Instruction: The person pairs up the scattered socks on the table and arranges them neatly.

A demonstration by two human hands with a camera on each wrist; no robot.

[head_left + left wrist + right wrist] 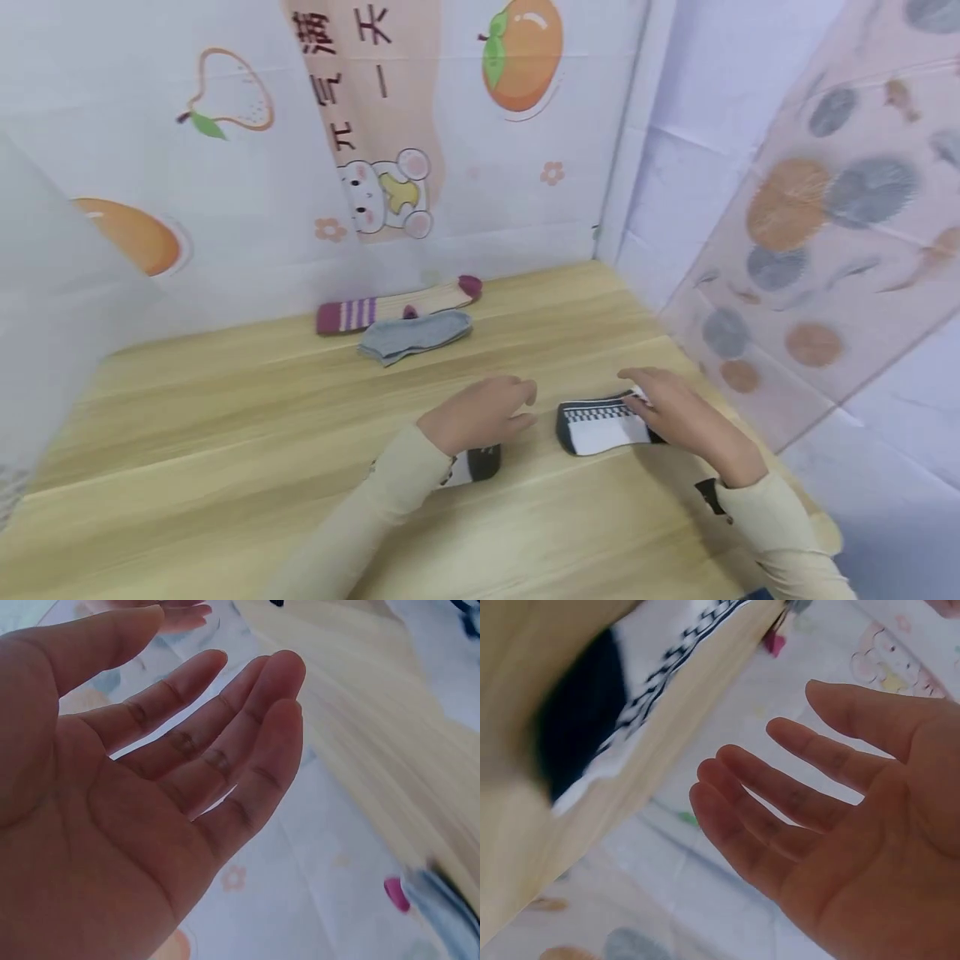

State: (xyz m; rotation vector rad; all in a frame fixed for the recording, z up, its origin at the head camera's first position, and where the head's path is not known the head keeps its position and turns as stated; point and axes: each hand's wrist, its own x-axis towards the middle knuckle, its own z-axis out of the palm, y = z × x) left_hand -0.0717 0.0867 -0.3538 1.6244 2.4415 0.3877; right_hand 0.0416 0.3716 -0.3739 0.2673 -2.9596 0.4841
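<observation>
My left hand [480,412] hovers over the table with loosely bent fingers and nothing in its grasp; its bare palm [112,795] fills much of the left wrist view. Below it lies a black-and-white sock [483,462], partly hidden by the hand and sleeve. On the right, a white sock with black ends and a checkered band [607,432] lies flat. My right hand [678,417] is over that sock's right end, covering part of it. In the right wrist view, the right hand's fingers [780,795] are spread and hold nothing, apart from the sock's dark end [585,712].
Toward the back of the wooden table [225,433] lie a cream sock with maroon ends and purple stripes [420,302] and a folded grey-blue pair of socks [416,333]. A printed cloth [480,208] hangs along the back edge, with another printed covering [825,250] at right.
</observation>
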